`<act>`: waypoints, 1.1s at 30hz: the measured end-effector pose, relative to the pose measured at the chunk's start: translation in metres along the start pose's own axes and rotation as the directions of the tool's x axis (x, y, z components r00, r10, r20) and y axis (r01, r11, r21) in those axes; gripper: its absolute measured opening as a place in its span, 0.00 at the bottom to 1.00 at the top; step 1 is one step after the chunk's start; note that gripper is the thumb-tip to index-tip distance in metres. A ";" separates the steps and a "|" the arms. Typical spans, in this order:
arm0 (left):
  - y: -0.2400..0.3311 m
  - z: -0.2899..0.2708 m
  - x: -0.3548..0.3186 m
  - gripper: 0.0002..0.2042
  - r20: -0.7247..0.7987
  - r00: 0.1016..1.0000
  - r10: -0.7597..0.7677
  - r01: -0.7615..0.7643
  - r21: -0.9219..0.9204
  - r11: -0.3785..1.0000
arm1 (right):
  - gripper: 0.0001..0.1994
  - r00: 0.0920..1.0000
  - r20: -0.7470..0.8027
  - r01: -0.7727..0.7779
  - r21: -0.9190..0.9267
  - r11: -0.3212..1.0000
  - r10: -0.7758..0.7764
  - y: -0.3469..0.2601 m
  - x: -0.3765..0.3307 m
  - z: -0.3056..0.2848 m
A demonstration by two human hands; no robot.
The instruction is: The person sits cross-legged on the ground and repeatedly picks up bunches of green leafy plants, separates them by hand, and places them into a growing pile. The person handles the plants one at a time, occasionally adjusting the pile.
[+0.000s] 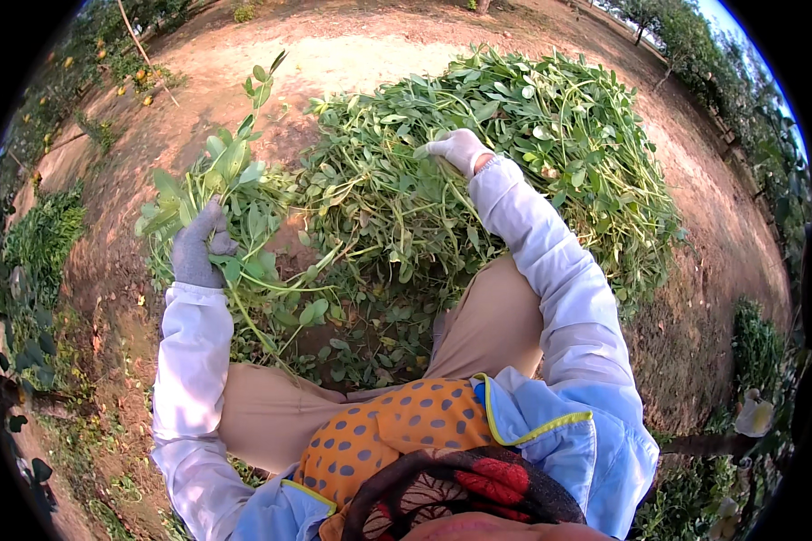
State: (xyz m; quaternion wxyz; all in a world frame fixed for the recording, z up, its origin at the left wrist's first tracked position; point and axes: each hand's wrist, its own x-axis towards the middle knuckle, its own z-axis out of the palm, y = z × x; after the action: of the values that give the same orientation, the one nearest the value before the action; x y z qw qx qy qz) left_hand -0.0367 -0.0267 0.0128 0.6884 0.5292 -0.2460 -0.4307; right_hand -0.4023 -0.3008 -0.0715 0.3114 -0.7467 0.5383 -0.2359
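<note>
My left hand (pixel 204 245), in a grey glove, is closed round a bunch of leafy green plants (pixel 228 167). Their leaves rise above the fist, and long pale stems trail below it toward my knee. To the right lies a big heap of cut leafy plants (pixel 550 117) with oval leaves and tangled stems. At the heap's near upper side my right hand (pixel 461 150), in a whitish glove, has its fingers bent together on some leafy stems; the fingertips are partly lost among the leaves.
My bent legs (pixel 492 311) frame loose leaves and stems on the ground. Reddish bare soil (pixel 244 45) surrounds the heap. Trees bearing yellow fruit (pixel 144 77) stand at the far left, with more trees at the far right. Green weeds (pixel 756 347) grow at both sides.
</note>
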 end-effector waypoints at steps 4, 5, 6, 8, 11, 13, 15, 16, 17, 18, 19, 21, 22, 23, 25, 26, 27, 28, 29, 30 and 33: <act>-0.004 -0.006 0.004 0.09 -0.011 0.999 -0.033 0.033 0.014 0.999 | 0.17 0.992 -0.083 0.111 0.280 0.954 -0.091 -0.077 -0.046 0.025; -0.006 -0.006 0.007 0.09 -0.003 0.999 -0.038 0.038 0.011 0.999 | 0.16 0.982 -0.118 0.172 0.260 0.950 -0.146 -0.099 -0.059 0.027; -0.008 -0.004 0.010 0.08 0.015 0.999 -0.043 0.043 0.010 0.999 | 0.15 0.989 -0.088 0.142 0.321 0.937 -0.120 -0.106 -0.064 0.033; -0.006 0.002 0.008 0.07 -0.001 0.998 -0.067 0.067 0.010 0.998 | 0.12 0.922 -0.151 0.381 0.190 0.905 -0.357 -0.126 -0.081 0.045; -0.011 0.004 0.006 0.08 0.076 0.992 -0.105 0.105 0.001 0.994 | 0.08 0.868 -0.117 0.497 0.238 0.835 -0.483 -0.166 -0.113 0.060; -0.014 0.008 0.003 0.12 0.198 0.973 -0.118 0.139 -0.097 0.986 | 0.08 0.795 -0.151 0.606 0.235 0.760 -0.587 -0.179 -0.122 0.074; -0.018 0.017 -0.005 0.17 0.243 0.963 -0.118 0.157 -0.151 0.976 | 0.09 0.837 -0.037 0.533 0.278 0.799 -0.545 -0.187 -0.127 0.084; -0.018 0.019 -0.009 0.17 0.278 0.957 -0.082 0.130 -0.157 0.979 | 0.12 0.823 -0.044 0.556 0.269 0.786 -0.567 -0.187 -0.126 0.093; -0.017 0.023 -0.014 0.16 0.299 0.950 -0.086 0.141 -0.166 0.976 | 0.12 0.791 -0.043 0.606 0.188 0.773 -0.610 -0.186 -0.127 0.101; -0.014 0.028 -0.021 0.16 0.323 0.942 -0.089 0.153 -0.178 0.972 | 0.12 0.791 -0.011 0.602 0.199 0.774 -0.612 -0.189 -0.130 0.105; -0.011 0.029 -0.024 0.16 0.348 0.933 -0.092 0.166 -0.189 0.968 | 0.12 0.790 0.020 0.597 0.208 0.775 -0.613 -0.193 -0.134 0.110; -0.019 0.019 -0.019 0.17 0.396 0.915 0.083 -0.132 0.098 0.986 | 0.11 0.802 0.114 0.545 0.262 0.797 -0.586 -0.203 -0.142 0.116; -0.021 0.018 -0.019 0.17 0.378 0.925 0.019 -0.018 -0.005 1.000 | 0.11 0.746 0.053 0.638 0.229 0.736 -0.663 -0.201 -0.141 0.123; -0.021 0.017 -0.020 0.16 0.369 0.928 -0.046 0.094 -0.111 0.989 | 0.10 0.680 -0.005 0.721 0.189 0.667 -0.733 -0.199 -0.140 0.130; -0.021 0.014 -0.020 0.14 0.282 0.958 -0.061 0.097 -0.116 0.989 | 0.09 0.684 0.050 0.703 0.222 0.675 -0.728 -0.196 -0.138 0.135; -0.019 0.011 -0.016 0.13 0.239 0.969 -0.063 0.094 -0.121 0.988 | 0.09 0.685 0.076 0.693 0.238 0.681 -0.724 -0.195 -0.136 0.137; -0.020 0.007 -0.011 0.12 0.193 0.979 -0.069 0.094 -0.127 0.987 | 0.09 0.654 0.033 0.730 0.235 0.642 -0.756 -0.195 -0.133 0.134; -0.017 0.006 -0.009 0.13 0.123 0.990 -0.071 0.095 -0.208 0.973 | 0.09 0.624 -0.007 0.762 0.225 0.607 -0.781 -0.195 -0.129 0.125; -0.010 -0.011 0.001 0.15 0.131 0.990 -0.045 0.076 -0.242 0.967 | 0.09 0.593 -0.046 0.792 0.216 0.571 -0.804 -0.196 -0.123 0.113; -0.005 -0.030 0.006 0.16 0.129 0.991 -0.020 0.056 -0.277 0.959 | 0.10 0.633 -0.099 0.762 0.253 0.596 -0.768 -0.198 -0.116 0.100; 0.018 -0.045 0.015 0.13 -0.029 0.988 0.153 -0.154 -0.290 0.945 | 0.11 0.857 -0.222 0.515 0.413 0.752 -0.465 -0.160 -0.067 0.044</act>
State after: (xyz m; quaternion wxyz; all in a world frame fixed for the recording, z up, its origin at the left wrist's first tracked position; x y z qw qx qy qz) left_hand 0.0123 -0.0149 0.0135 0.7910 0.4026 -0.2183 -0.4058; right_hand -0.2882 -0.1913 0.0119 0.3767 -0.7531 0.2681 -0.4681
